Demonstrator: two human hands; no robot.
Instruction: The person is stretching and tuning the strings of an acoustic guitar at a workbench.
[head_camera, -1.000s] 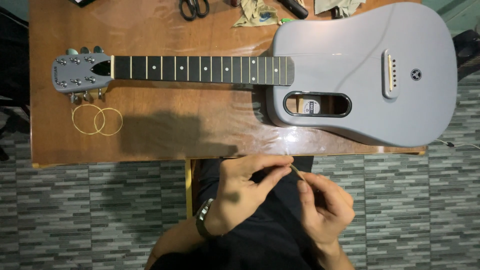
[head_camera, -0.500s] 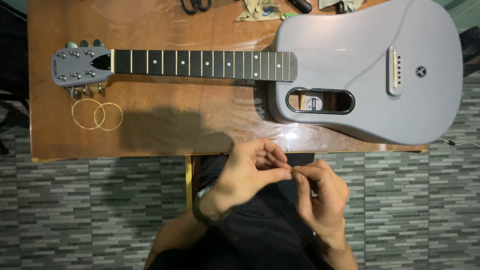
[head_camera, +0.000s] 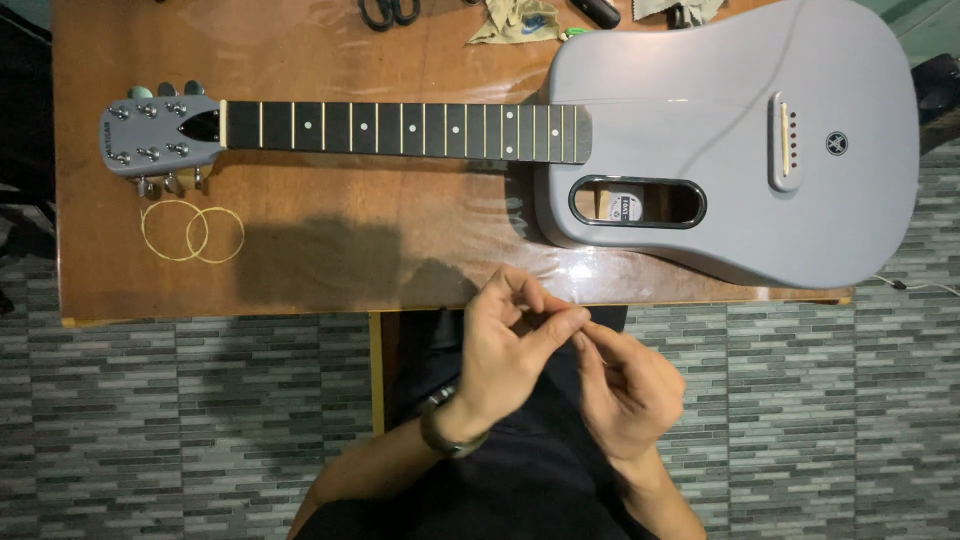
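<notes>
Left hand: the left hand (head_camera: 510, 345) hangs just off the near edge of the bench, fingers curled, thumb and forefinger pinched together at the point where they meet the right fingertips; a dark band sits on its wrist.
Right hand: the right hand (head_camera: 628, 385) is raised beside it, fingers bent inward, its tips touching those of the left.
Held thing: whatever lies in the pinch is too small to make out, so it cannot be told whether either hand grasps anything.
Nearest thing: the grey guitar (head_camera: 735, 140) lies flat on the bench beyond the hands, body to the right, with its oblong sound hole (head_camera: 637, 202) closest to them.
Neck: the dark fretboard (head_camera: 400, 130) runs left to the grey headstock (head_camera: 160, 135); no strings can be made out along it.
Coils: two coiled strings (head_camera: 192, 232) lie overlapping just below the headstock, well apart from the hands.
Far edge: scissors (head_camera: 388, 11) and a crumpled cloth (head_camera: 517, 20) lie at the back, cut by the frame.
Surface: the wooden bench (head_camera: 330, 250) is glossy brown and carries a shadow near its front edge.
Room: a floor of grey brick-pattern tiles (head_camera: 200, 430) spreads below the bench.
</notes>
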